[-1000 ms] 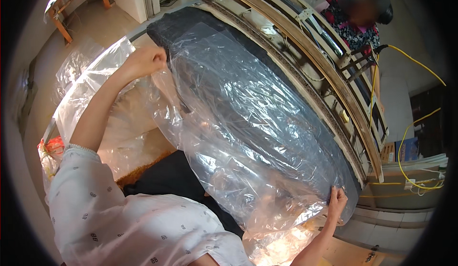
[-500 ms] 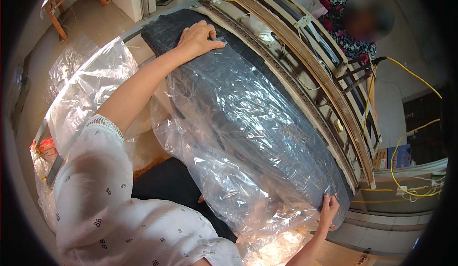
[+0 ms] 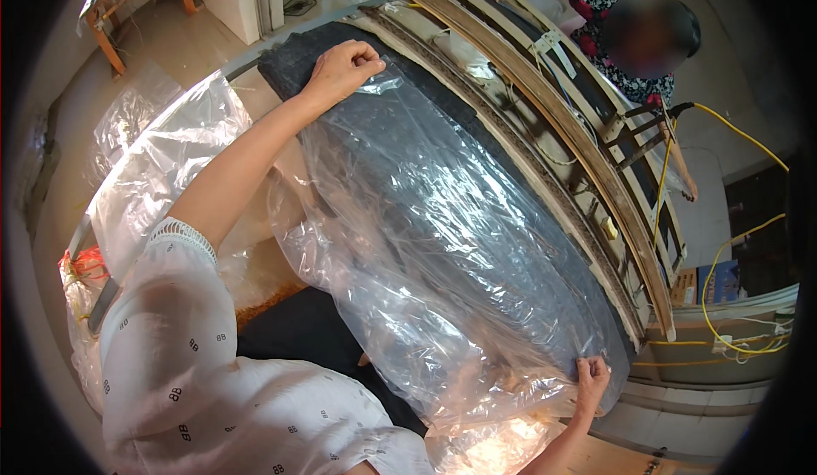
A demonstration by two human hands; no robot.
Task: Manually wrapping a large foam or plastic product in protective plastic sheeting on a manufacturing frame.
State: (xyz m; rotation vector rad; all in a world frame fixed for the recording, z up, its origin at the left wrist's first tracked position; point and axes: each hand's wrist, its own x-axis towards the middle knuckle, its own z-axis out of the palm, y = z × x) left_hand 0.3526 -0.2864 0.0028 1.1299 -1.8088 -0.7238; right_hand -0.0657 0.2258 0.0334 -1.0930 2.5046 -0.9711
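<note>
Head camera: a large clear plastic sheet (image 3: 442, 194) stretches slantwise across the middle of the frame, from the upper left of centre down to the lower right, wrinkled and catching bright glare. Its upper part lies over a black cloth (image 3: 285, 58), which shows bare at the upper left end and along the far edge. The lower part hangs toward the wearer in loose, see-through folds.

The left hand (image 3: 343, 72), left of centre in the upper part of the frame, has its fingers curled and the thumb brought to them, pinching the top corner of the sheet above the cloth. The right hand (image 3: 593, 377), at lower right, is closed in a pinch on the sheet's edge there. The two hands are well apart.

Just below the right hand's side, a bunched pile of brightly lit plastic (image 3: 494, 445) sits at the bottom of the frame. More clear plastic (image 3: 174, 151) is draped at the left, beyond the left forearm, near a bundle with red ties (image 3: 83, 283).

Beyond the cloth, a long wooden beam (image 3: 511, 62) runs from top centre to the right. Behind it, at upper right, stands another person in a dark floral top (image 3: 634, 85). A yellow cable (image 3: 740, 134) loops down the right side, near a blue box (image 3: 723, 281).
</note>
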